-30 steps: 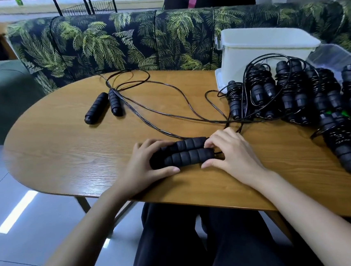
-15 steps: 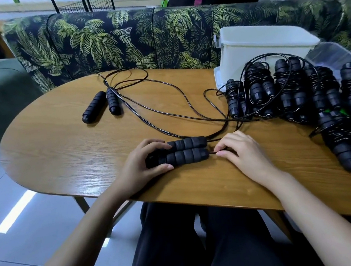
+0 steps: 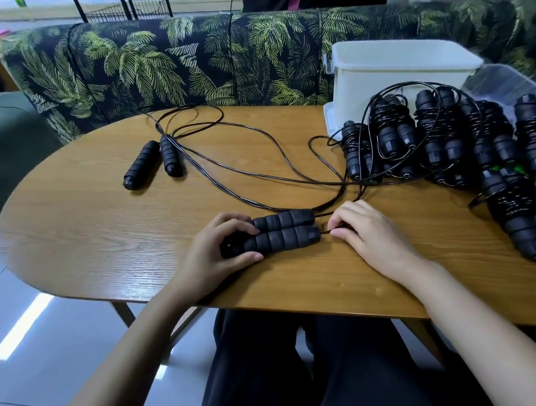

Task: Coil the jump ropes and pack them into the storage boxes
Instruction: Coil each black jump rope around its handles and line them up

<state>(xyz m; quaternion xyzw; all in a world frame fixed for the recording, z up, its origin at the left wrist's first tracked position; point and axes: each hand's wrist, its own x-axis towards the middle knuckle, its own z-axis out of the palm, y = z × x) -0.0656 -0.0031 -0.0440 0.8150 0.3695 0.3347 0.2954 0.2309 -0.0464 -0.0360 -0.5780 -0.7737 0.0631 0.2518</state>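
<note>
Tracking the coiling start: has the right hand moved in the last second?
Yes. The right hand slid rightward off the ends of the paired handles and now pinches the cord beside them.

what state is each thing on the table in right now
left hand, holds the near grips, side by side on the table
right hand, pinches the cord at their end
cord, rest loose, uncoiled
far grips, lying free, rope uncoiled
bundles, coiled, piled unpacked
white box, looks lidded
</note>
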